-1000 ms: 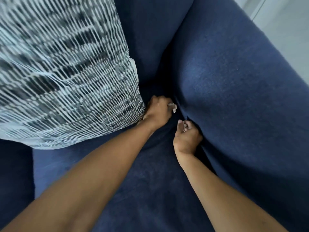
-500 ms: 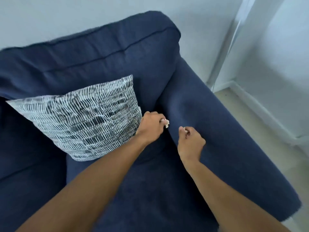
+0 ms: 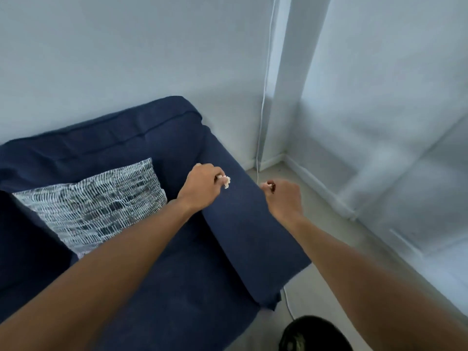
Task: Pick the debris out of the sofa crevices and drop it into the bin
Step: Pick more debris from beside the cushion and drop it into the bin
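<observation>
My left hand (image 3: 202, 190) hovers above the armrest of the dark blue sofa (image 3: 235, 224), fingers pinched on a small pale piece of debris (image 3: 226, 181). My right hand (image 3: 285, 197) is past the armrest's outer side, over the floor, closed on a tiny light and dark bit (image 3: 269, 184). A dark round bin (image 3: 314, 334) shows at the bottom edge, on the floor below my right forearm; only its upper part is in frame.
A grey-and-white patterned cushion (image 3: 96, 206) leans on the sofa back at the left. A white cable (image 3: 263, 97) runs down the wall corner to the floor beside the armrest. Pale walls close in behind and to the right, with light floor (image 3: 329, 239) between.
Both hands have lifted out of the crevice beside the armrest and moved up and right with their pieces; my view has pulled back, and the floor and bin have come into sight.
</observation>
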{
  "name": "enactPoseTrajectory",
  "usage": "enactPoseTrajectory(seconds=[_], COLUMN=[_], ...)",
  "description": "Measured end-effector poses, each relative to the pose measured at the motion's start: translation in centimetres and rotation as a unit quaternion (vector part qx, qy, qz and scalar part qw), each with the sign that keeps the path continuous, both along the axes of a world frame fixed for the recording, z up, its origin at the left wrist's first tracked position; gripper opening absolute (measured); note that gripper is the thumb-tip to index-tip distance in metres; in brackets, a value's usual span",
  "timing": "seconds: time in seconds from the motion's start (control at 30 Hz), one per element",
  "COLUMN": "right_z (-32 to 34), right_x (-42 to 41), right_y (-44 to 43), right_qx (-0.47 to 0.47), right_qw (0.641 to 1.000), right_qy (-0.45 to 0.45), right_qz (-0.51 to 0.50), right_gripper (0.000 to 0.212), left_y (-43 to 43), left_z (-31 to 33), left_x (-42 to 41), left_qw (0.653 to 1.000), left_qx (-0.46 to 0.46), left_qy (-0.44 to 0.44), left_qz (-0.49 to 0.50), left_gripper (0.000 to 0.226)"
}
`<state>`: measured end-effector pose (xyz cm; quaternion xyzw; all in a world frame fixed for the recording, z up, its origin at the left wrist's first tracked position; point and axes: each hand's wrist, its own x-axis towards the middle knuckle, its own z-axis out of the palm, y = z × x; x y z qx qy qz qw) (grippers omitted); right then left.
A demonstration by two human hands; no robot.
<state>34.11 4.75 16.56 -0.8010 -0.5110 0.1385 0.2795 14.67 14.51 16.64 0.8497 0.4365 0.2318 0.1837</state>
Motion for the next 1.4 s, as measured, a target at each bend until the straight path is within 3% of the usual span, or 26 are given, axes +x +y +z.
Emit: enactPoseTrajectory(seconds=[0.17, 0.4, 0.7, 0.97, 1.4], right_z=[4.0, 6.1, 5.4, -1.3, -20.7], right_x=[5.7, 13.8, 20.7, 21.8, 15.9], right_y=[-5.8, -15.1, -25.4, -31.3, -35.3], right_qx=[0.018, -0.012, -0.034, -0.087, -0.203], right_qw=[0.999, 0.996, 0.982, 0.975, 0.954], right_qy=[-0.009, -0.010, -0.002, 0.003, 0.072], right_qz=[-0.034, -0.092, -0.184, -0.205, -0.207], right_gripper=[0.029, 0.029, 0.030, 0.032, 0.025], left_y=[-4.6, -11.9, -18.1, -22.7, -27.6], left_z=[3.4, 5.2, 2.5, -4.7, -22.0], left_x=[5.8, 14.7, 23.9, 26.4, 22.1], left_qw=[0.999, 0.994, 0.983, 0.972, 0.955], left_qx=[0.009, 0.006, 0.010, -0.031, -0.119], left_qy=[-0.006, 0.002, -0.005, 0.032, 0.129], left_qz=[-0.037, -0.112, -0.183, -0.232, -0.241], left_gripper=[0.022, 0.018, 0.013, 0.014, 0.016])
